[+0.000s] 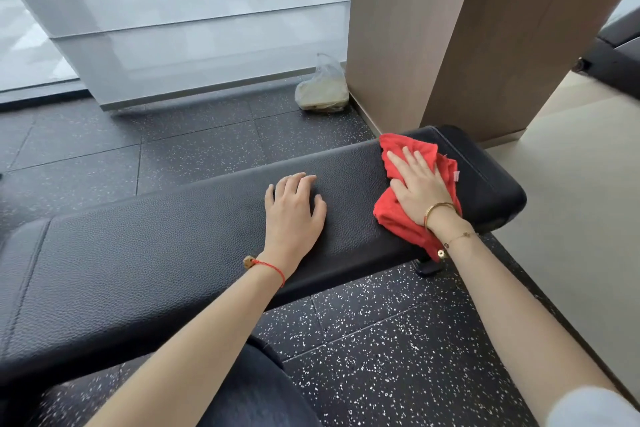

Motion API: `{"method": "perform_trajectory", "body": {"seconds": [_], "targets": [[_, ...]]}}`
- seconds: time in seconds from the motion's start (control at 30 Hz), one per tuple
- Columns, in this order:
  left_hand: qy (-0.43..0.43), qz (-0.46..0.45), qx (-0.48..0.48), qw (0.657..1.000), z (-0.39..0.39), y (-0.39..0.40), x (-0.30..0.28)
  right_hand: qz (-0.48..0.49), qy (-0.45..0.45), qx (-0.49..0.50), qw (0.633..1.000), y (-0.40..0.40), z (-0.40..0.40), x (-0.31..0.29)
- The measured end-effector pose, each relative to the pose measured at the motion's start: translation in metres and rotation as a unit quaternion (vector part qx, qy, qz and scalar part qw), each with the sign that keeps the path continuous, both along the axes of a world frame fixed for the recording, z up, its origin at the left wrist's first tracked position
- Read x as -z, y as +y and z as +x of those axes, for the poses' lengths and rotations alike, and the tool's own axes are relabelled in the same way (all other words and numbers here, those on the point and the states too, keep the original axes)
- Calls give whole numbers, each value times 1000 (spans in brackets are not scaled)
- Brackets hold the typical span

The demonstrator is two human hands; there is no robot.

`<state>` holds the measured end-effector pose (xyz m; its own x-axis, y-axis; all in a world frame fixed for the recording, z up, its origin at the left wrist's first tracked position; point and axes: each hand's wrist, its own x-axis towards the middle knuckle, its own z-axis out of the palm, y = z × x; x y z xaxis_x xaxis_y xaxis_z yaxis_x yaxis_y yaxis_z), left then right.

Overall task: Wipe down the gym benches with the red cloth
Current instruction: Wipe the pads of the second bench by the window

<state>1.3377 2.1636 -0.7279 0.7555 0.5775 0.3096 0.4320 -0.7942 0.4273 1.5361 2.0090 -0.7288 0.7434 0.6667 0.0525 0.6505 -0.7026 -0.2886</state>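
A long black padded gym bench (166, 253) runs from the lower left to the right across the view. A crumpled red cloth (405, 218) lies on its right end. My right hand (420, 187) presses flat on the cloth with straight, spread fingers. My left hand (294, 211) rests palm down on the bare bench pad, a hand's width left of the cloth, with its fingers relaxed.
A clear plastic bag (322, 90) sits on the speckled black rubber floor (381, 340) by a wooden pillar (450, 28) just behind the bench's right end. Frosted glass panels (194, 10) stand behind. Black equipment (613, 55) shows at the far right on a beige floor.
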Motion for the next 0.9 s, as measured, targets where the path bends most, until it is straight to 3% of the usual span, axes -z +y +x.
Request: {"method": "perform_trajectory", "body": {"seconds": [0.13,0.27,0.57,0.9], "targets": [[-13,35,-12,999,-31,19,-10,-17,11,66,998,21,12,-8],[-7,57,-60,997,-83,60,-17,-30,9,68,997,48,-2,-9],[47,56,-192,979,-204,130,-7,-5,5,-135,991,164,-137,-9],[67,41,-283,956,-266,149,-1,-12,-4,-308,951,253,-270,-11]]}}
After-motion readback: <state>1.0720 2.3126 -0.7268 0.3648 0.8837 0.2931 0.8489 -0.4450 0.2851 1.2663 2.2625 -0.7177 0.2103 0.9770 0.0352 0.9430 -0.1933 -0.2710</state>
